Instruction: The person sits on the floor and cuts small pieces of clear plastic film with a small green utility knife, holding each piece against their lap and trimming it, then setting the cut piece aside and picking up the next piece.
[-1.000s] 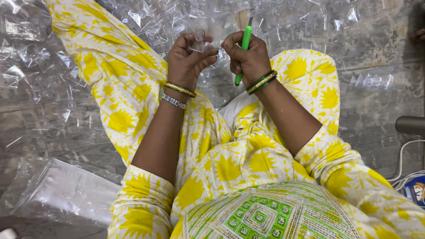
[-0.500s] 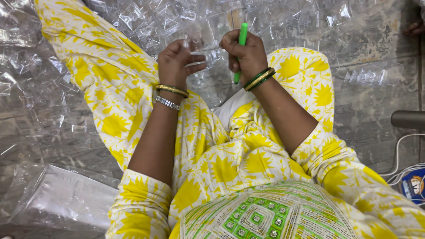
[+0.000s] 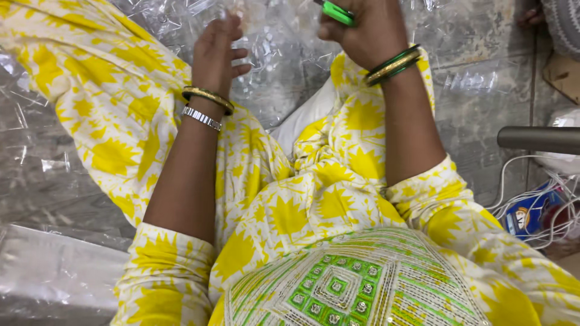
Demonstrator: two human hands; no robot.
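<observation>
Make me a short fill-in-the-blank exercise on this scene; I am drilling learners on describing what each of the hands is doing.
1. The right hand grips a slim plastic tool whose colour is ____.
2. The left hand reaches into a heap of crinkled ____ plastic pieces.
3. The thin gold bangle and the silver metal band sit on the ____ wrist.
4. The person's clothing is white with a ____ pattern.

Missing words: green; clear; left; yellow

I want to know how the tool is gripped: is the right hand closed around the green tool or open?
Closed. The right hand is fisted around the green tool, fingers curled over it, only a short green end showing at the frame's top edge.
</observation>
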